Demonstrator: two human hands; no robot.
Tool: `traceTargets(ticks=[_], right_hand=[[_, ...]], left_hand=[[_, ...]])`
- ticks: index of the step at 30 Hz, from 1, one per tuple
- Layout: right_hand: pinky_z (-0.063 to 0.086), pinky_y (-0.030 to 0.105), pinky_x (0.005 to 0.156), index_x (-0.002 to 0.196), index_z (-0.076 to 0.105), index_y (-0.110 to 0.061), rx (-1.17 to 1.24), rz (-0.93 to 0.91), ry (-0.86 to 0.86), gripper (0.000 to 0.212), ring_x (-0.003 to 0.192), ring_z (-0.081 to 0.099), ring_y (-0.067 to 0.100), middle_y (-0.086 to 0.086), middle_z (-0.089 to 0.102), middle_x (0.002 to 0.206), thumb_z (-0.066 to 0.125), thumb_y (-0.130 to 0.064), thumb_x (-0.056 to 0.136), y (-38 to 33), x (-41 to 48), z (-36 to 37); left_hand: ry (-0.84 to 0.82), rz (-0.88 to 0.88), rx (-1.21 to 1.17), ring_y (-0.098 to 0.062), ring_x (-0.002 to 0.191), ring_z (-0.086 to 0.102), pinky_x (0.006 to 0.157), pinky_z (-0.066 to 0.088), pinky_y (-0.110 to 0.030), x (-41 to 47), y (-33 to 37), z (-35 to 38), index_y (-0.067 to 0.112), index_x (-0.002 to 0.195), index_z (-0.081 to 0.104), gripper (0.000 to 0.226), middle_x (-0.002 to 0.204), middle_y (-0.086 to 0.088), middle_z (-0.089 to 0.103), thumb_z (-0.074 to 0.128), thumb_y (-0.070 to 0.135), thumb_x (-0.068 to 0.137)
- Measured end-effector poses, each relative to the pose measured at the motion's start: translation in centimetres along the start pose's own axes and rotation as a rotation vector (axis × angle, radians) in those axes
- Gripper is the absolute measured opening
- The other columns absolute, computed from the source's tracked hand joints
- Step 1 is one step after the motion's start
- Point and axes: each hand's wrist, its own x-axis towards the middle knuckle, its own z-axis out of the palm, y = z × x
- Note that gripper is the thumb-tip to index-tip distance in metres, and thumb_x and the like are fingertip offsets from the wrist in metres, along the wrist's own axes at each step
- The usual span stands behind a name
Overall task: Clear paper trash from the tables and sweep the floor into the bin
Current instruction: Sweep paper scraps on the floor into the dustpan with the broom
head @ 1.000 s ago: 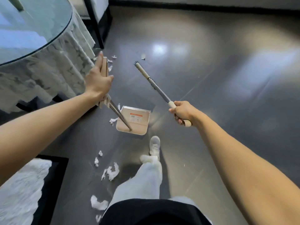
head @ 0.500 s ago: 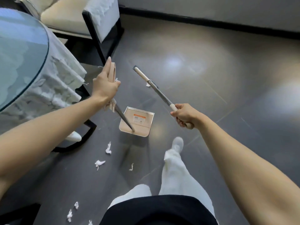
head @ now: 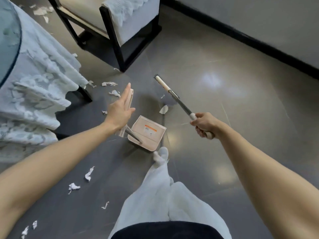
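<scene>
Left hand, fingers straight, is steadying the dustpan; right hand is gripping the broom. Sweeping step: scraps need brushing panward next.

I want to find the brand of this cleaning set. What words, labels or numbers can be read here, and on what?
Sticker on the dustpan: an orange band and small marks, too blurred to read.
No other text shows.

Single head-worn wide-angle view, facing forward and steeply down at close range onto glossy dark grey tiled floor; wearer's white-trousered legs at bottom edge.
</scene>
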Motion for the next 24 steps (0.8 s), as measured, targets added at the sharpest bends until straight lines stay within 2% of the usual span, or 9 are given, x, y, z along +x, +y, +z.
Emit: traceTargets(ticks=[5, 8, 10, 13, 16, 18, 20, 22, 24], right_hand=[[0.031, 0.028, 0.051, 0.134, 0.043, -0.019, -0.085, 0.057, -0.046, 0.038, 0.046, 0.038, 0.015, 0.007, 0.042, 0.060, 0.048, -0.010, 0.097, -1.9, 7.5, -4.1], [0.034, 0.027, 0.051, 0.124, 0.045, -0.019, -0.121, 0.116, -0.120, 0.027, 0.045, 0.040, 0.013, 0.007, 0.044, 0.061, 0.045, -0.012, 0.098, -2.7, 10.4, -5.6], [0.036, 0.026, 0.049, 0.114, 0.047, -0.015, -0.167, 0.146, -0.162, 0.018, 0.044, 0.043, 0.013, 0.008, 0.046, 0.065, 0.040, -0.010, 0.097, -3.2, 11.6, -6.4], [0.037, 0.025, 0.049, 0.091, 0.045, -0.012, -0.312, 0.194, -0.202, 0.014, 0.050, 0.046, 0.017, 0.010, 0.046, 0.072, 0.034, -0.005, 0.096, -3.6, 13.0, -7.1], [0.036, 0.018, 0.038, 0.098, 0.044, -0.008, -0.414, 0.289, -0.178, 0.016, 0.056, 0.045, 0.018, 0.010, 0.047, 0.074, 0.029, -0.012, 0.096, -3.3, 13.5, -8.0], [0.033, 0.016, 0.036, 0.098, 0.044, -0.009, -0.436, 0.238, -0.160, 0.019, 0.050, 0.041, 0.018, 0.011, 0.045, 0.068, 0.027, -0.016, 0.095, -2.5, 13.6, -8.9], [0.034, 0.019, 0.039, 0.097, 0.043, -0.011, -0.469, 0.097, -0.205, 0.015, 0.043, 0.041, 0.020, 0.012, 0.045, 0.058, 0.029, -0.009, 0.090, -1.1, 13.4, -9.7], [0.038, 0.028, 0.043, 0.100, 0.042, -0.009, -0.543, -0.018, -0.242, 0.018, 0.045, 0.046, 0.025, 0.014, 0.048, 0.055, 0.037, 0.000, 0.086, 0.3, 12.6, -10.3], [0.040, 0.032, 0.047, 0.105, 0.040, -0.007, -0.553, -0.026, -0.266, 0.022, 0.049, 0.046, 0.024, 0.012, 0.048, 0.060, 0.042, 0.003, 0.086, 1.6, 11.9, -10.8]], left_hand=[[0.020, -0.065, -0.003, -0.022, 0.122, 0.051, 0.084, 0.030, -0.010, 5.8, 1.9, 2.4, 0.038, 0.151, 0.013, 0.082, 0.146, 0.006, 0.043, 0.060, 0.008, 0.091], [0.043, -0.072, 0.015, -0.026, 0.117, 0.054, 0.082, 0.031, -0.011, 7.8, 3.2, 3.1, 0.037, 0.151, 0.014, 0.081, 0.145, 0.003, 0.045, 0.060, 0.008, 0.091], [0.063, -0.077, 0.042, -0.027, 0.121, 0.052, 0.088, 0.031, -0.013, 8.7, 3.9, 3.3, 0.033, 0.152, 0.015, 0.080, 0.144, -0.001, 0.046, 0.060, 0.009, 0.091], [0.107, -0.099, 0.095, -0.028, 0.124, 0.049, 0.099, 0.032, -0.024, 9.1, 4.7, 3.7, 0.033, 0.152, 0.018, 0.076, 0.141, -0.005, 0.051, 0.061, 0.018, 0.091], [0.174, -0.108, 0.134, -0.029, 0.124, 0.049, 0.103, 0.033, -0.030, 8.1, 5.1, 5.0, 0.034, 0.151, 0.021, 0.075, 0.138, -0.006, 0.053, 0.063, 0.022, 0.089], [0.220, -0.104, 0.189, -0.031, 0.120, 0.052, 0.100, 0.033, -0.028, 7.2, 5.1, 6.2, 0.035, 0.150, 0.021, 0.077, 0.136, -0.006, 0.055, 0.065, 0.021, 0.088], [0.263, -0.126, 0.226, -0.035, 0.113, 0.056, 0.096, 0.035, -0.029, 6.4, 4.8, 7.1, 0.038, 0.149, 0.022, 0.077, 0.130, -0.010, 0.060, 0.066, 0.020, 0.088], [0.298, -0.159, 0.237, -0.036, 0.109, 0.057, 0.095, 0.037, -0.031, 5.7, 4.5, 7.8, 0.040, 0.148, 0.023, 0.077, 0.127, -0.010, 0.061, 0.065, 0.018, 0.088], [0.320, -0.190, 0.242, -0.036, 0.106, 0.058, 0.095, 0.039, -0.033, 5.0, 4.3, 8.4, 0.042, 0.148, 0.023, 0.076, 0.125, -0.010, 0.063, 0.064, 0.017, 0.089]])
